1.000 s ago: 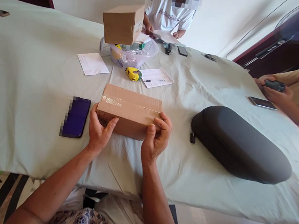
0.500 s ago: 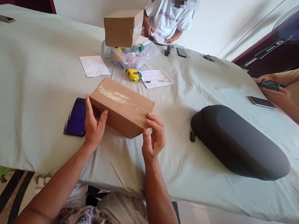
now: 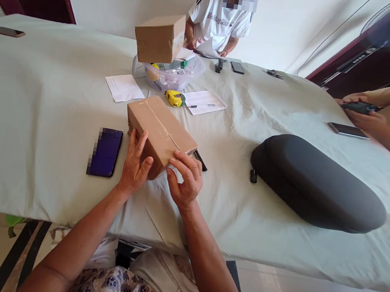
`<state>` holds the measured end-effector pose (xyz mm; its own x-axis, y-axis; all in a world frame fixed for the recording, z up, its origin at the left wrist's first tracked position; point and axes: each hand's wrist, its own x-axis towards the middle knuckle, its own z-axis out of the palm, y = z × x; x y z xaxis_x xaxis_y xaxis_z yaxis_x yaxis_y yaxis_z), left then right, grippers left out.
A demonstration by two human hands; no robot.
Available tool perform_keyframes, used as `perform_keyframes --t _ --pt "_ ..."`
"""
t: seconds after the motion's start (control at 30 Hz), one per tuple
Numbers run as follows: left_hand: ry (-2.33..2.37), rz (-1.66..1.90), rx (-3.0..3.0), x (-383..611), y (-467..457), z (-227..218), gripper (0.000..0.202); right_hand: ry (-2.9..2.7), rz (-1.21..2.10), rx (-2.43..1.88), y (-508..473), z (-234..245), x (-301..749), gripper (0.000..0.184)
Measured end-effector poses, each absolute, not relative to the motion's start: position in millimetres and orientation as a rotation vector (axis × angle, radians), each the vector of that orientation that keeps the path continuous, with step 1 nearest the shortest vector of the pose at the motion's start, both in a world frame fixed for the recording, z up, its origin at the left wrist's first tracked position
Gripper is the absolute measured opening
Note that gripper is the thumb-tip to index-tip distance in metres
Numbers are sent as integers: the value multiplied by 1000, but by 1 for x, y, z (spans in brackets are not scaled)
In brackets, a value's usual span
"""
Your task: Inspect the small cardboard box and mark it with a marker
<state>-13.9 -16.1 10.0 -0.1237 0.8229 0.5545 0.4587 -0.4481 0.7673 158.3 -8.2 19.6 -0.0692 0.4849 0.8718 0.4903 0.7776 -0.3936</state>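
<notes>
A brown cardboard box [image 3: 164, 128] with a taped seam along its top lies slantwise on the table in front of me, its near end turned towards me. My left hand [image 3: 135, 166] grips its near left side, fingers against the wall and thumb pointing to the near end. At the near right corner, my right hand [image 3: 186, 179] holds the box with bent fingers on the top edge and the thumb lower down. A thin black object [image 3: 200, 160] peeks out beside the box's right end; most of it is hidden. A phone [image 3: 106, 153] with a purple-blue screen lies left of my left hand.
Beyond the box are a yellow tape measure [image 3: 175, 98], papers [image 3: 124, 88] and a plastic basin [image 3: 192, 73] with another carton [image 3: 156, 42] on it. A large dark case [image 3: 323, 185] lies right, beside a small black piece [image 3: 253, 176]. Other people sit around the table.
Both hands have turned the box: its right end has swung nearer to me and a different part of its top shows. My right hand moved left. The black object has come into view.
</notes>
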Motion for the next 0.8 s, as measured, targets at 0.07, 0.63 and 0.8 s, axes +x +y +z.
perform_keyframes --t 0.07,0.63,0.8 --pt "1364 1577 1927 -13 -18 9 83 -1651 4 -767 -8 18 156 25" --pt "1445 1618 2144 -6 -15 11 75 -1558 -50 -893 -1 21 168 18" --pt "1389 1632 2130 -7 -16 13 74 -1401 41 -1075 3 23 177 13"
